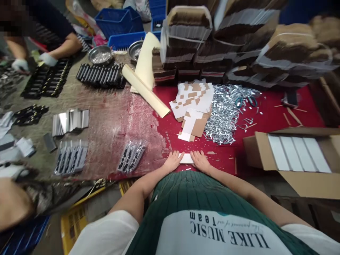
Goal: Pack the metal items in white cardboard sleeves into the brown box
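A small white box (186, 158) lies flat on the red table surface close to my body. My left hand (173, 161) is on its left end and my right hand (200, 161) on its right end, fingers pointing away from me. Both hands seem to hold the box between them. Beyond it lie flat white and brown cardboard pieces (189, 125), partly overlapping. To their right a heap of shiny silver strips (223, 113) spreads over the table, with teal-handled scissors (245, 102) on it.
An open carton (269, 163) holding white boxes stands at the right. Strapped cardboard bundles (186, 35) line the back. Bagged parts (131, 157) lie left of my hands, near a yellow roll (146, 91). A gloved person (63, 46) works at the far left.
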Tool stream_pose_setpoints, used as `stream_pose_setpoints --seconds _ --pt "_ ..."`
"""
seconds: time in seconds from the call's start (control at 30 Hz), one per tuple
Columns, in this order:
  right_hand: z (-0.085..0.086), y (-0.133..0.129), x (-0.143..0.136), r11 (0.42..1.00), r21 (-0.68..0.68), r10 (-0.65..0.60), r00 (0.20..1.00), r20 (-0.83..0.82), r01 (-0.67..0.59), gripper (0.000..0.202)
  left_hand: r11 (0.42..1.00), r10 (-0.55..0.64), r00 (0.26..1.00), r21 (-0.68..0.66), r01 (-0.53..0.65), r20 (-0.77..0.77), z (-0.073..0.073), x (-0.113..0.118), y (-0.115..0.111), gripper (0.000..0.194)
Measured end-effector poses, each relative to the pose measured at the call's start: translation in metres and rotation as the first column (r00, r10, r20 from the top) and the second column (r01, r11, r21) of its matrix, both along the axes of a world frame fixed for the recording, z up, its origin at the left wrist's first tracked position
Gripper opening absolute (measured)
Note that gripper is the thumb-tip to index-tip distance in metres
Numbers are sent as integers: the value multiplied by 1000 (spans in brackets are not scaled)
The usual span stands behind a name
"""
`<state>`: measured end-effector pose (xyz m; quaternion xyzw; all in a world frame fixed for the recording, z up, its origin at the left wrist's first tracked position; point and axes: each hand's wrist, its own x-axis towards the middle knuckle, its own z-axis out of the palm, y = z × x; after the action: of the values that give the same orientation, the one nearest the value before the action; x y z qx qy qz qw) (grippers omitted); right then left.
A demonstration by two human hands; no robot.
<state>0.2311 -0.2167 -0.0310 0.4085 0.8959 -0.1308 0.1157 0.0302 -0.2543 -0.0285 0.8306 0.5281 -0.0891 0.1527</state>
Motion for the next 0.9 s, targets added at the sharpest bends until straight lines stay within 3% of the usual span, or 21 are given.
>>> stream_pose_setpoints --seconds 0.13,0.23,0.3,0.37,0.43,0.5,0.57,0.6,0.63,0.73,0.83,0.9 --pt "17 15 -32 987 -154 -48 999 -21 45 61 998 43 999 54 -44 29 6 -1 8 64" --pt "38 33 -14 924 -338 -227 968 -102 181 60 965 180 969 161 -207 166 9 -7 25 68" --pt "66 36 31 837 -414 -470 858 -208 358 55 905 299 888 191 -380 350 11 -11 34 69" --pt "105 31 100 747 -406 -658 668 -346 526 52 831 433 770 123 -542 470 10 -14 35 70" --pt "148 28 186 643 -321 -746 475 -467 695 49 778 553 684 0 -629 475 5 -12 28 69" --pt "182 31 278 470 -125 -793 356 -494 873 48 754 625 648 -120 -646 436 -4 4 19 64" --pt "197 38 363 254 146 -855 292 -429 956 54 750 647 628 -214 -626 432 -15 39 15 54" --pt "196 42 400 191 261 -877 284 -388 946 56 754 646 616 -250 -608 450 -19 65 15 50" --pt "191 47 433 162 348 -894 287 -343 923 58 763 637 605 -280 -582 478 -22 96 18 46" --pt "153 65 499 225 393 -918 329 -220 892 59 795 598 548 -345 -499 584 -13 207 38 45" --pt "114 82 529 307 242 -928 346 -140 921 63 797 563 438 -321 -512 701 22 321 68 49" --pt "99 90 535 356 182 -918 380 -119 917 65 821 471 429 -205 -533 771 50 387 87 51"
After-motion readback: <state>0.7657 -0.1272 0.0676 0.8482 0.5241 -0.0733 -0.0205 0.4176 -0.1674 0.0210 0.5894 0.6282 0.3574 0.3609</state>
